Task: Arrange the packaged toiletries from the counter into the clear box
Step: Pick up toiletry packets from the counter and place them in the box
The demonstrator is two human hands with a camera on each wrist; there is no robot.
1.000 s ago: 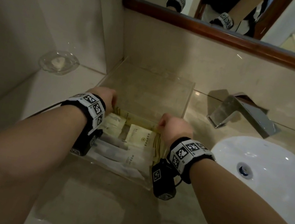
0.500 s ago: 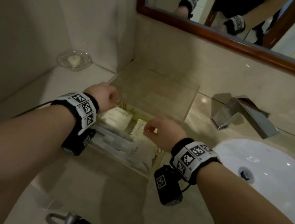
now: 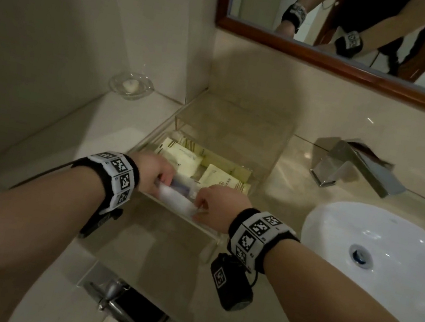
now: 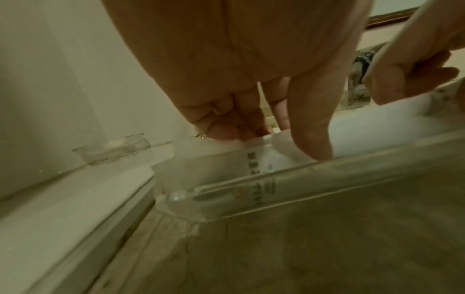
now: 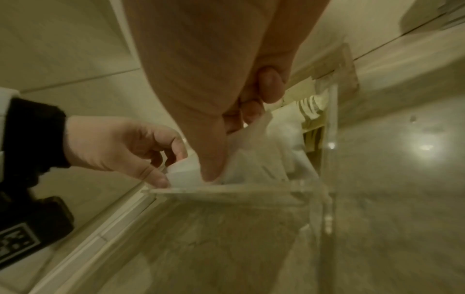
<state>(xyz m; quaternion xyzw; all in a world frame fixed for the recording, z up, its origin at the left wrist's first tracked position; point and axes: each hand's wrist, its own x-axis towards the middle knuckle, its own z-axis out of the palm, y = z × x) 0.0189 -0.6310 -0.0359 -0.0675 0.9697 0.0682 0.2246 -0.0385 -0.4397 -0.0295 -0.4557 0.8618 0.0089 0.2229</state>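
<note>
On a marble bathroom worktop (image 3: 283,173) beside the basin (image 3: 378,246), the clear box (image 3: 267,167) holds cream sachets (apparently already sorted). Left hand (image 3: 153,173) and right hand (image 3: 221,209) both pinch a white packet (image 3: 178,201) at its front wall, likely to seat it flat.

Dim beige-tiled walls (image 3: 60,20), a wood-framed mirror (image 3: 336,66), marble counter (image 3: 288,174), white basin (image 3: 386,262), chrome faucet (image 3: 357,169).

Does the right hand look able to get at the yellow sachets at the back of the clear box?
Probably yes. The clear box is open-topped, and the yellow sachets lie uncovered just beyond the right hand, though it now pinches a white packet.
</note>
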